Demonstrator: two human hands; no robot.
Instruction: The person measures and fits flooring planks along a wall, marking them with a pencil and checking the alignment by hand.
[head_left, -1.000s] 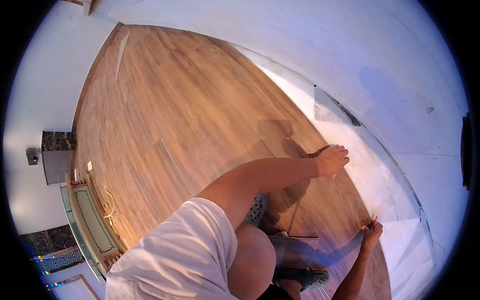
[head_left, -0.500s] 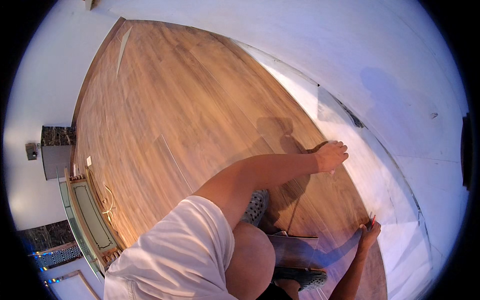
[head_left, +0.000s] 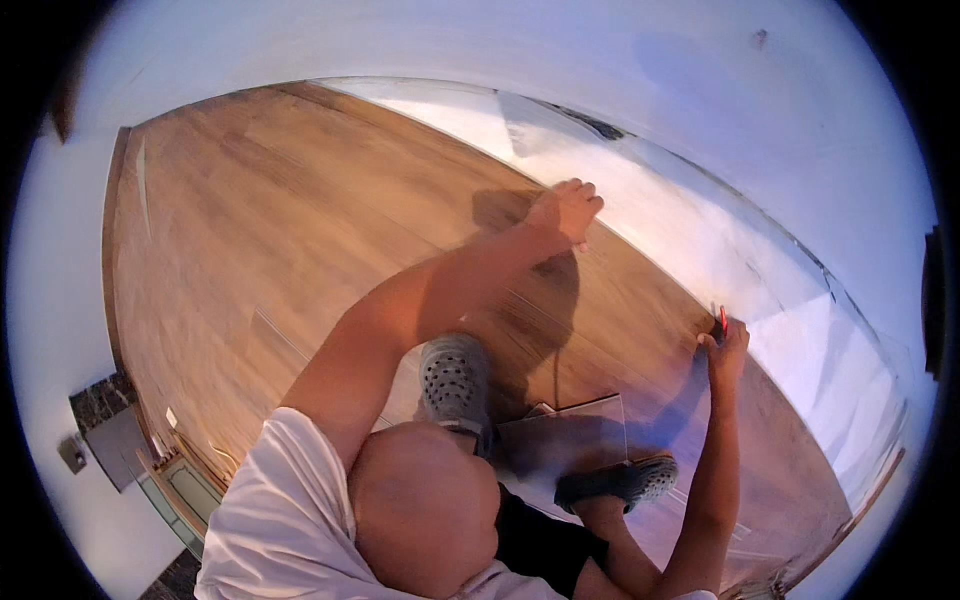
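My left hand [head_left: 566,212] is at the far edge of the wood-look plank floor [head_left: 330,190], with its fingers bent and close together. Whatever may be inside them is hidden. Nearer and to the right, my right hand [head_left: 730,352] closes around a slim red tool [head_left: 723,320] that points up beside the same plank edge. The tool is too small to name its exact kind. Past that edge runs a strip of white sheet [head_left: 640,230] along the wall.
Between my feet, in grey perforated clogs [head_left: 455,385], lies a short piece of plank [head_left: 565,435]. A narrow pale strip [head_left: 142,185] lies at the far left. A glass-edged cabinet [head_left: 190,485] stands at lower left. The white wall [head_left: 700,90] bounds the far side.
The view has turned, so the floor and wall have swung round in the picture. Both hands stay beside the plank edge, and the red tool is still in my right hand.
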